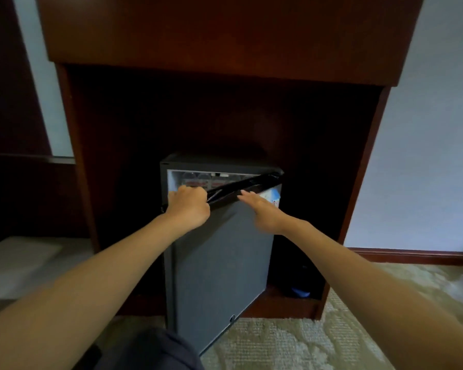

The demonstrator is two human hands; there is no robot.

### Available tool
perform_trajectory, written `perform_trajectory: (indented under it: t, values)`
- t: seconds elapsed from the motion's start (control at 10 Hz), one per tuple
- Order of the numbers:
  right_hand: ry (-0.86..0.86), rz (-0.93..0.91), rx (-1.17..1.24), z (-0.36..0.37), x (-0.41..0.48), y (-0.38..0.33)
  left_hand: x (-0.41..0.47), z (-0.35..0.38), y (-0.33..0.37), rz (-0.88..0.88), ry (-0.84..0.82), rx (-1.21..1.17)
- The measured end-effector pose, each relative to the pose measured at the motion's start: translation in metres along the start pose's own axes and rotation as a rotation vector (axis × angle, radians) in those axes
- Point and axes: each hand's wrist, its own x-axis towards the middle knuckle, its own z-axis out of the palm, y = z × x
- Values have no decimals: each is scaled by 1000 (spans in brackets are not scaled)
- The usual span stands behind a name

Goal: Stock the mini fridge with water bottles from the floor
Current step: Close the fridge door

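Fingers of the left hand (189, 206) curl over the glossy black top edge of the grey mini fridge door (219, 263), gripping it. Right hand (262, 212) hovers flat, fingers extended and empty, just beside that edge. Door stands partly ajar; clear water bottles with red labels (198, 181) show inside the dark grey mini fridge (169, 162), set in a dark wooden cabinet (225, 44).

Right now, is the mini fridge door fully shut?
No, the mini fridge door is ajar, its top edge gripped by the left hand, with the lit interior visible behind it.
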Motion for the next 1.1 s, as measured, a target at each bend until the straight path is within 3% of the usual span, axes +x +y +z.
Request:
perform_trajectory:
  t: [0.1, 0.3, 0.4, 0.7, 0.9, 1.0, 1.1]
  values:
    - [-8, 25, -91, 10, 32, 1, 12, 11, -14, 29, 35, 212]
    - [81, 32, -197, 20, 81, 15, 61, 38, -54, -20, 33, 341]
    - [34, 5, -226, 26, 103, 24, 90, 49, -70, -38, 48, 400]
    - [18, -44, -365, 27, 165, 29, 168, 81, -95, -65, 53, 254]
    - [179, -105, -543, 41, 178, 38, 180, 98, -91, -64, 114, 319]
    - [126, -98, -508, 36, 176, 34, 184, 97, -93, -77, 72, 352]
    - [-35, 22, -327, 15, 176, 20, 182, 78, -90, -93, -2, 272]
